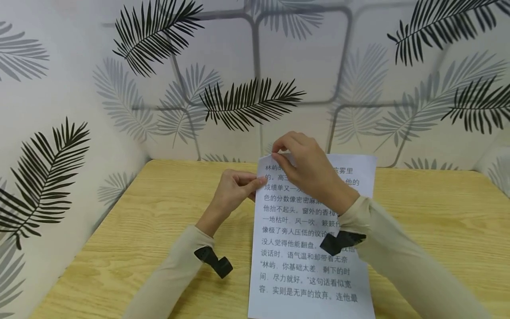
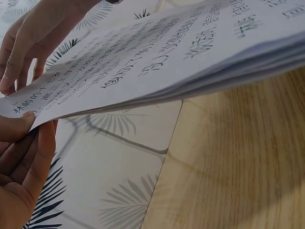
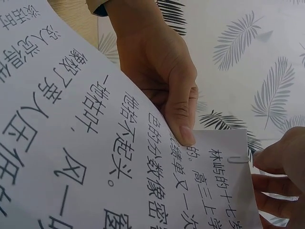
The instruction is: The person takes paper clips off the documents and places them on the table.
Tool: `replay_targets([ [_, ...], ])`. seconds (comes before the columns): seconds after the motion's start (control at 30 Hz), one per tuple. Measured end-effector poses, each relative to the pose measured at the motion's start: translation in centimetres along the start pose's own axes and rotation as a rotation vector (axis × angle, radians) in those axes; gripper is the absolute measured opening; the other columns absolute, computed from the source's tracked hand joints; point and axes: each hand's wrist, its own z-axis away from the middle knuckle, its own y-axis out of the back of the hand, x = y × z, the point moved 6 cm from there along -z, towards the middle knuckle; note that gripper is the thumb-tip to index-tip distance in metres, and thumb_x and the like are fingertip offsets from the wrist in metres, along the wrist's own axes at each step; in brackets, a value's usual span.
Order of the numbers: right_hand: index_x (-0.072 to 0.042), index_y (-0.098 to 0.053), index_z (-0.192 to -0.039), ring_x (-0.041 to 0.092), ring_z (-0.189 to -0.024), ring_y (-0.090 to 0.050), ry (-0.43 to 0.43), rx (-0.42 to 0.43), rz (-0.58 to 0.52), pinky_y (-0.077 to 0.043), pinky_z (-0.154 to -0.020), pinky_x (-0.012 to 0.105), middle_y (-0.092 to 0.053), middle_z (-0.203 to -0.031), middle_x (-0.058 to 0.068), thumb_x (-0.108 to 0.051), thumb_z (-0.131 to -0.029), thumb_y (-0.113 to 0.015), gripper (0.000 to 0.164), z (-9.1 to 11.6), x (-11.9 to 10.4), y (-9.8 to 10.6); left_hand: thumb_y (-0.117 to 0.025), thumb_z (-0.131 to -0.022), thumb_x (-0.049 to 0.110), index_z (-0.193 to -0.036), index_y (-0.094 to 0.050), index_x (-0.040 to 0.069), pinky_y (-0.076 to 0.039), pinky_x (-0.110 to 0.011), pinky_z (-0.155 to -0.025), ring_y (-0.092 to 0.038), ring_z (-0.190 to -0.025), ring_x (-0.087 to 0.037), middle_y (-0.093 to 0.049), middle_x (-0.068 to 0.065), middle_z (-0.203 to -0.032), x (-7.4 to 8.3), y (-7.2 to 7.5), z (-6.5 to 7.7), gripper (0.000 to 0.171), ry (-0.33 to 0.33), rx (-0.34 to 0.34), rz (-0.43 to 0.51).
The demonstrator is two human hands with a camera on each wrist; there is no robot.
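A stack of printed paper sheets (image 1: 303, 274) stands tilted up over the table, its pages fanning apart in the left wrist view. My left hand (image 1: 235, 188) pinches its left edge near the top, thumb (image 3: 187, 136) on the printed face and fingers behind. Near the top corner, a light paper clip (image 3: 238, 160) sits on the sheets, its end at the paper's edge. My right hand (image 1: 307, 168) reaches across the page, thumb and index finger together at this corner. In the right wrist view its fingertips (image 3: 259, 157) are right at the clip's end.
The wood-grain table (image 1: 175, 199) lies under the paper and both forearms. A pale wall covering with leaf prints (image 1: 151, 40) rises behind and on the left side. Black wrist straps (image 1: 342, 241) are on both sleeves.
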Motion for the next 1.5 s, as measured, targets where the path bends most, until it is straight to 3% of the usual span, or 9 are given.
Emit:
replay_targets([
  [0.53,0.001,-0.064,-0.093,0.025,-0.089,-0.061,0.024,-0.032,0.035,-0.048,-0.084,0.040,-0.065,-0.091,0.011,0.000,-0.088,-0.066,0.006,-0.4,-0.2,-0.4,-0.066,-0.091,0.005,-0.099,-0.072,-0.011,-0.058,-0.033,-0.058,-0.067,-0.055,-0.018,-0.071,-0.022,-0.080,0.2,0.0,0.0,0.018,0.003,-0.007,-0.009],
  [0.73,0.001,-0.062,-0.090,0.027,-0.087,-0.061,0.077,-0.050,0.120,-0.047,-0.081,0.041,-0.065,-0.090,0.011,-0.001,-0.086,-0.064,0.005,-0.5,-0.4,-0.5,-0.066,-0.091,0.005,-0.098,-0.072,-0.010,-0.058,-0.033,-0.057,-0.067,-0.055,-0.019,-0.072,-0.020,-0.079,0.1,-0.1,0.1,0.018,0.005,-0.010,-0.012],
  [1.0,-0.001,-0.061,-0.089,0.027,-0.089,-0.062,0.145,-0.064,0.236,-0.044,-0.089,0.045,-0.066,-0.092,0.011,-0.003,-0.085,-0.065,0.006,-0.5,-0.2,-0.4,-0.066,-0.091,0.004,-0.098,-0.072,-0.011,-0.058,-0.034,-0.057,-0.067,-0.055,-0.019,-0.072,-0.021,-0.079,0.1,-0.4,0.1,0.017,0.006,-0.021,-0.012],
  [1.3,0.001,-0.061,-0.089,0.028,-0.085,-0.062,0.138,0.025,0.215,-0.044,-0.085,0.045,-0.065,-0.087,0.012,-0.001,-0.086,-0.065,0.005,-0.7,0.1,1.2,-0.067,-0.091,0.004,-0.098,-0.073,-0.009,-0.058,-0.035,-0.058,-0.066,-0.053,-0.016,-0.072,-0.020,-0.079,-0.2,-0.4,0.0,0.016,0.030,-0.006,-0.030],
  [1.5,0.001,-0.060,-0.088,0.033,-0.091,-0.061,0.166,0.068,0.304,-0.043,-0.086,0.048,-0.063,-0.090,0.014,0.000,-0.087,-0.061,0.002,-0.2,0.4,1.6,-0.067,-0.090,0.004,-0.098,-0.073,-0.010,-0.058,-0.034,-0.057,-0.065,-0.053,-0.017,-0.072,-0.020,-0.079,-0.2,-0.2,0.0,0.017,0.045,0.009,-0.030],
])
